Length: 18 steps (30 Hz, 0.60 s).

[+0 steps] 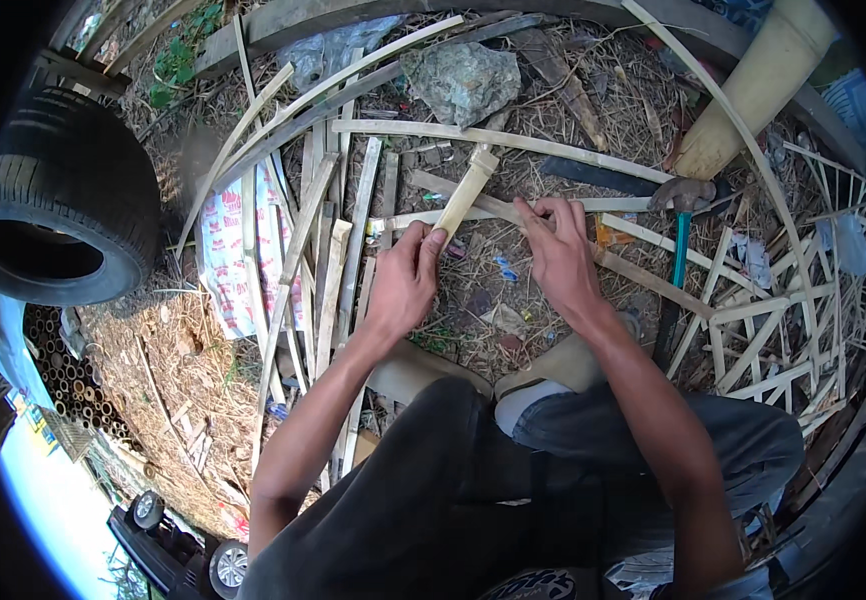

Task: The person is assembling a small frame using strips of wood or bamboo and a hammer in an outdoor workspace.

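My left hand (405, 278) is closed around the lower end of a short split bamboo piece (466, 190), thumb on top. This piece has a node near its upper end and tilts up to the right. To the right, my right hand (563, 262) pinches a long flat bamboo strip (643, 276), which slants down to the right. The strip's other end reaches up behind the bamboo piece; whether the two touch, I cannot tell. Beyond them lies a pale bamboo slat (403, 128). A hammer (681, 235) with a teal handle rests right of my right hand.
Several loose bamboo slats (328, 290) lie left of my left hand, partly over a printed sheet (228, 260). A rock (461, 82) sits ahead. A tyre (63, 200) stands at left, a thick bamboo pole (753, 90) at upper right, and a bamboo lattice (778, 320) at right.
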Tool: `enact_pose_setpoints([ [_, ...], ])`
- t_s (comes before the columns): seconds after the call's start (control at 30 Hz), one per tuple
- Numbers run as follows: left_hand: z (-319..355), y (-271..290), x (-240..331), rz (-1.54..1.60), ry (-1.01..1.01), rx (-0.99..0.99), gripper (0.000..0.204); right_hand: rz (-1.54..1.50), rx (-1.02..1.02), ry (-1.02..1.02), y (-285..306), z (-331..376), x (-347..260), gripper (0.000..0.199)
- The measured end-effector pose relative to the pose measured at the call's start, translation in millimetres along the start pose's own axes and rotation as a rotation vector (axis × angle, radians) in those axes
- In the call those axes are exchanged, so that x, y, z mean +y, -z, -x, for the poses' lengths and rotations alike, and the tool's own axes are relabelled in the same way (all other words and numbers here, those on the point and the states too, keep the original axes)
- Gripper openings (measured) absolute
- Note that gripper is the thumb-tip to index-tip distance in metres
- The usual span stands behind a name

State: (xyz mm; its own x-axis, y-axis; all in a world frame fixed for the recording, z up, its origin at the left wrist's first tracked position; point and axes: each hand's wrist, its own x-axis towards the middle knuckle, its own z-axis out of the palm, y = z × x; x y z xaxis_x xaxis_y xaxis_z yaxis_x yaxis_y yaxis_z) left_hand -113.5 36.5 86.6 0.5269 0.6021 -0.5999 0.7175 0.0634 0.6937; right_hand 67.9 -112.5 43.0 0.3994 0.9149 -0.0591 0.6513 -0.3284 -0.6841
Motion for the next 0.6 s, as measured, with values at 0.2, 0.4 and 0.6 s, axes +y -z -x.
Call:
enact_pose_setpoints([
  [0.2, -21.8, -11.9, -14.8, -0.14, -0.054, 0.151, 0.04, -0.003, 0.09, -0.051, -8.0, -5.6, 6.7, 0.051],
  [0.4, -23.2, -7.2, -30.7, -0.052, 0.144, 0.206, 0.058, 0.04, 0.094, -0.02, -10.2, -3.6, 5.8, 0.054],
  [0.6, -19.3, -0.5, -6.1, 0.024, 0.339, 0.206, 0.064, 0.077, 0.17, -0.012, -18.1, -1.7, -2.5, 0.062],
])
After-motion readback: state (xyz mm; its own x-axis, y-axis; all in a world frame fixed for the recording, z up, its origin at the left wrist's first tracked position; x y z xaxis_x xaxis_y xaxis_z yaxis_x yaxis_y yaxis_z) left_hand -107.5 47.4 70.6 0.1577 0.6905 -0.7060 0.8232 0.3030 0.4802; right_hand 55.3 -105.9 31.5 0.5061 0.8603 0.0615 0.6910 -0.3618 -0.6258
